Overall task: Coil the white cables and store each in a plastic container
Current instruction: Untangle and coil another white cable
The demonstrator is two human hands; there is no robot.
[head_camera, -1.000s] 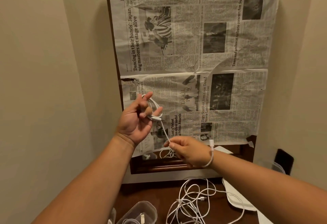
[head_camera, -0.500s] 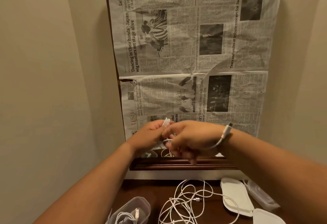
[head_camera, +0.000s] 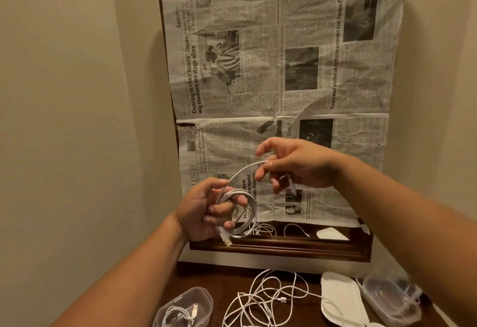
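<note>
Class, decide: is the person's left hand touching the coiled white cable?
Touching. The head view shows the left hand with its fingers passing through and closed around the loops of the coiled white cable.

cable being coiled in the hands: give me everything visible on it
The white cable looks thin, smooth and plastic-sheathed. Most of it is wound into several round loops gripped in the left hand, fingers closed across the bundle. A USB-style plug with a metal tip hangs below the loops. One free strand arcs up and right to the right hand, pinched at the fingertips. It is held in the air in front of the newspaper, touching only the hands.
</note>
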